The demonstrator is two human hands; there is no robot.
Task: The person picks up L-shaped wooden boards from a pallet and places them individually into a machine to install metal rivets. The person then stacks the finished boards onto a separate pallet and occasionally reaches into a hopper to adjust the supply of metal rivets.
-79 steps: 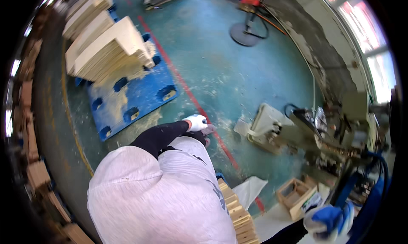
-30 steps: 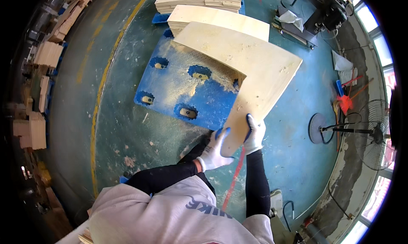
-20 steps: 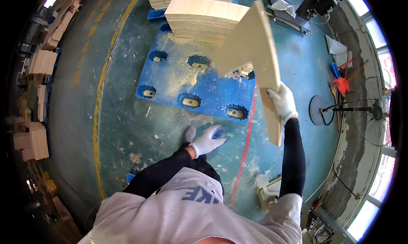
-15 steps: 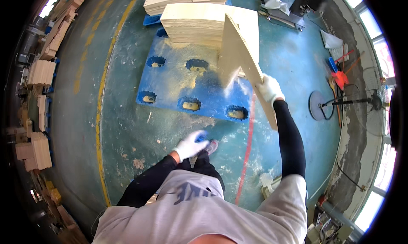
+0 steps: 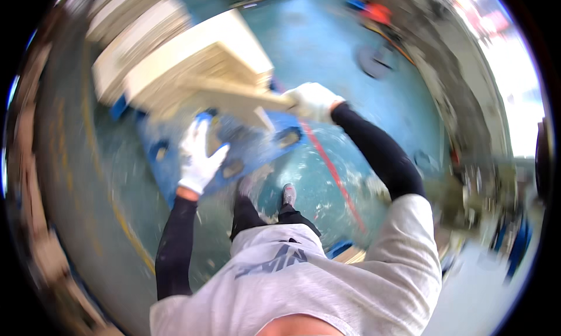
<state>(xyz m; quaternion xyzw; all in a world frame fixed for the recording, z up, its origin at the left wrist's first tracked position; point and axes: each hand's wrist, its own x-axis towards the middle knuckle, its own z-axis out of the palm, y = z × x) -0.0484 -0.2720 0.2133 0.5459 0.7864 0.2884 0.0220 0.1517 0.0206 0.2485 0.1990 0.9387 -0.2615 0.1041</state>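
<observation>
My right hand (image 5: 312,100), in a white glove, is closed around the near right end of a thin wooden board (image 5: 242,96). The board is tilted in front of a stack of pale wooden sheets (image 5: 234,35) and is blurred by motion. My left hand (image 5: 197,160), gloved in white with blue at the fingertips, is stretched out with its fingers apart over a blue plastic pallet (image 5: 257,152). It appears to hold nothing. Whether its fingertips touch the board is too blurred to tell. The pallet has dark-edged holes and pale dust on it.
More stacks of wooden sheets (image 5: 137,40) stand at the far left. A red line (image 5: 333,169) crosses the green floor on my right. A round grey base (image 5: 374,62) sits near the right wall, beside an orange-red object (image 5: 377,12). Wood pieces line the left edge.
The view has turned to the right. The board has swung from steeply upright to lying more across in front of the stack. My left hand has reached forward over the pallet and spread its fingers.
</observation>
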